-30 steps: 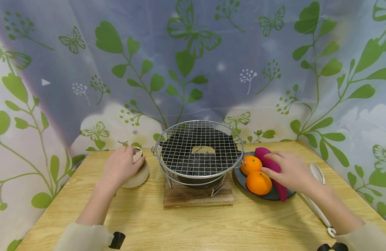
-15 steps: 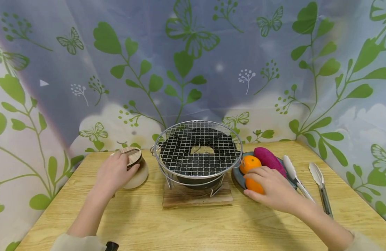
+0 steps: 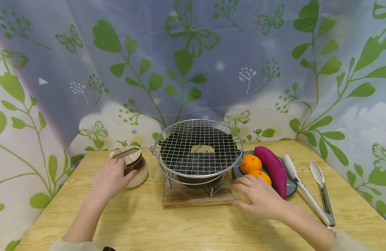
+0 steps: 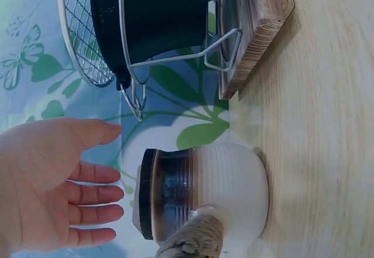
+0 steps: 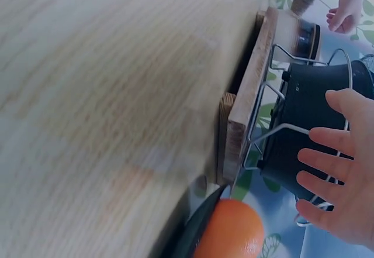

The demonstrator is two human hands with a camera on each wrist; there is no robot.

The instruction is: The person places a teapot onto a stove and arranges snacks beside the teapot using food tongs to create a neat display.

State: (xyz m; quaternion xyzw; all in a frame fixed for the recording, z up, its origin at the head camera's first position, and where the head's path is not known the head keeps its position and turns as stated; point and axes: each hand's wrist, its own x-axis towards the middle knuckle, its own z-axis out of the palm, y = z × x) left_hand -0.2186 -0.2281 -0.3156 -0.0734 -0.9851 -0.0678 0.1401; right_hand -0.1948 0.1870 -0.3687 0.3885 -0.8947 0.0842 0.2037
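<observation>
My left hand (image 3: 109, 177) hovers beside a cream and brown teapot (image 3: 142, 174) with a striped wooden lid (image 3: 130, 157). In the left wrist view its fingers are straight and point at the lid with a gap between; the teapot's side handle (image 4: 196, 237) juts toward the camera. My right hand (image 3: 260, 198) is held in the air before the dark plate (image 3: 292, 190), fingers spread and holding nothing. It partly hides the nearer orange (image 3: 262, 176). Another orange (image 3: 252, 163) and a purple sweet potato (image 3: 274, 170) lie on the plate.
Between the hands stands a black tabletop grill (image 4: 152, 18) with a round wire mesh (image 3: 199, 146) and a wooden base (image 3: 197, 200). Metal tongs (image 3: 309, 198) lie spread on the table right of the plate. A patterned cloth (image 3: 193, 69) hangs behind.
My right hand has moved left and toward me, from the sweet potato across the nearer orange to the plate's front. My left hand has drawn back slightly, uncovering the teapot's lid.
</observation>
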